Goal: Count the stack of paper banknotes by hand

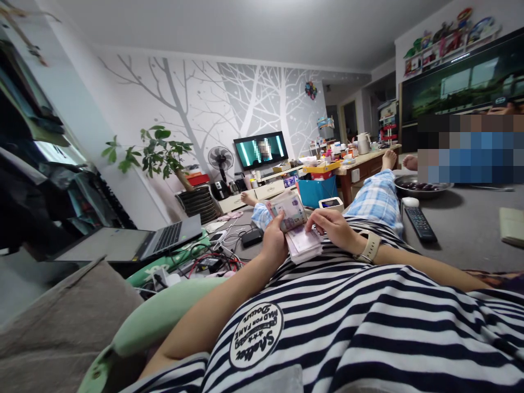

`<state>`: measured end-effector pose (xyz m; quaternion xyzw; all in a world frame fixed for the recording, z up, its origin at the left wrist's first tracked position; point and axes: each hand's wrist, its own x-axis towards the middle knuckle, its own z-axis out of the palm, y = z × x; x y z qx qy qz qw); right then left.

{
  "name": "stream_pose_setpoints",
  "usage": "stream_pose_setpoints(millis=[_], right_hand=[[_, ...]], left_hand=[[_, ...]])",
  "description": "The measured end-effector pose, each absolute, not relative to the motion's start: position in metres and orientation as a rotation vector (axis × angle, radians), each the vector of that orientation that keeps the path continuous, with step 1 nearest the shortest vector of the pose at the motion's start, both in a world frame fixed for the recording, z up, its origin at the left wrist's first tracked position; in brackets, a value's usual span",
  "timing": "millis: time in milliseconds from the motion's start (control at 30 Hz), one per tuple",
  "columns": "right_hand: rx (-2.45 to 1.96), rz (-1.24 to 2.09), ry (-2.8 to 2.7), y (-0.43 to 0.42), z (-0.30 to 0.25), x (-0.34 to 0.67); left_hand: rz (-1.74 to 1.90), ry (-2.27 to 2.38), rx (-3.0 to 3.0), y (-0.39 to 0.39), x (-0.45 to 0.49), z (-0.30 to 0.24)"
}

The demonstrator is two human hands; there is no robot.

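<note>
My left hand (275,240) is closed around a thick wad of banknotes (303,246), its thumb pressed across the face of the notes. The wad is bent, with the upper part standing up and showing a 5 and the lower part fanned down towards my striped shirt. At the wad's right side, my right hand (333,226) has its fingers curled together against the lower notes; how many notes lie between the fingertips is hidden. A pale watch (370,246) is on my right wrist.
To the left are an open laptop (170,234) and tangled cables (204,265) beside a green armrest (172,305). On the right lie a remote control (420,224) and a metal bowl (440,191) of dark round fruit. Another person sits beyond. A white box (331,204) stands past my hands.
</note>
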<state>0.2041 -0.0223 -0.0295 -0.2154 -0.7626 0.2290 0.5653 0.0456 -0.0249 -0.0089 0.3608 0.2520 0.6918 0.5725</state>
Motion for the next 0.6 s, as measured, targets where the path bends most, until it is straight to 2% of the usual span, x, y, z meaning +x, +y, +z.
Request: stream_pose_setpoints(millis=[167, 433, 600], right_hand=[[-0.785, 0.187, -1.748, -0.020, -0.029, 0.197], [-0.961, 0.157, -2.020, -0.021, -0.032, 0.189], [-1.291, -0.153, -2.106, -0.042, -0.019, 0.185]], left_hand=[[1.734, 0.631, 0.908, -0.021, 0.047, -0.011], [1.676, 0.614, 1.043, -0.017, 0.048, -0.023], [1.704, 0.690, 1.061, -0.020, 0.050, -0.029]])
